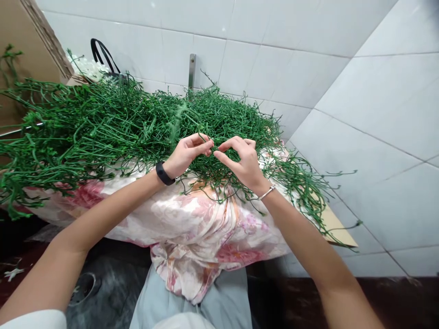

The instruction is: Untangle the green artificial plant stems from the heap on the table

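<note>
Our left hand (185,154) has its thumb and fingertips closed in a pinch on a green stem (201,130), which rises from them toward the upper left, its far end blurred. The lower end sits right at those fingertips, between our two hands. Our right hand (243,160) is just beside it, thumb and forefinger bent toward each other with only a narrow gap at the tips; we cannot tell whether they have hold of the stem's end or of nothing. Our other right fingers are curled loosely.

Beneath and behind both hands spreads a tangled heap of green stems (113,123), thickest to our left and trailing off to our right over a piece of cardboard (338,226). The heap lies on a floral cloth (192,212), bunched and hanging over our lap. We see a black wristband (165,173) on our left wrist and a thin bracelet (267,192) on our right. White flowers (89,68) lie behind the heap, near the tiled wall (281,27).
</note>
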Demonstrator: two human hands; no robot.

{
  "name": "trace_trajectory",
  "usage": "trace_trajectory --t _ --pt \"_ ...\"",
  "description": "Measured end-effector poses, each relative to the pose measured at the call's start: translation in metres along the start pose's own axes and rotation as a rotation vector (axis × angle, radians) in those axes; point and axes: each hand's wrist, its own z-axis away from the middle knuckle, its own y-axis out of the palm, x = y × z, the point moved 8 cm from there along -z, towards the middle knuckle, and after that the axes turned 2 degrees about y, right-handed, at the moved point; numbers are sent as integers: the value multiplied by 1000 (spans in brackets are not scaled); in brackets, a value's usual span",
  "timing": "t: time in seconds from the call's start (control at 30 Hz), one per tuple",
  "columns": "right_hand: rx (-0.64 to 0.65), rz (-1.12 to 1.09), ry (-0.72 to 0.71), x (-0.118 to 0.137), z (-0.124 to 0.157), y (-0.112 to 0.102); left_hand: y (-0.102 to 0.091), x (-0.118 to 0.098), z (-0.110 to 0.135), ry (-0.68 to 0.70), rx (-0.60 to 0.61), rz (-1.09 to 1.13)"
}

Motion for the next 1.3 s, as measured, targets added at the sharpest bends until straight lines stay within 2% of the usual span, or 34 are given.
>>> trace_trajectory --t 0.2,0.37,0.47,0.63,0.9,1.0,1.17,1.3 --pt "-101 -2 -64 0 3 -2 3 4 2 -13 49 -131" --pt "-100 -96 -39 1 1 -7 2 -8 3 102 24 -390" --pt "-53 -146 -31 3 1 -4 5 -12 5 177 37 -542" --pt "25 -232 -9 0 0 3 11 -12 7 238 92 -567" --pt "184 -430 16 -1 -1 13 11 -12 7 193 100 -533" --pt "199 -350 -40 0 -2 15 15 -14 8 212 134 -574" --pt "183 -81 -215 1 -2 11 22 -14 10 189 212 -689" --pt "195 -14 -262 4 -3 -1 21 -16 13 100 178 -640"
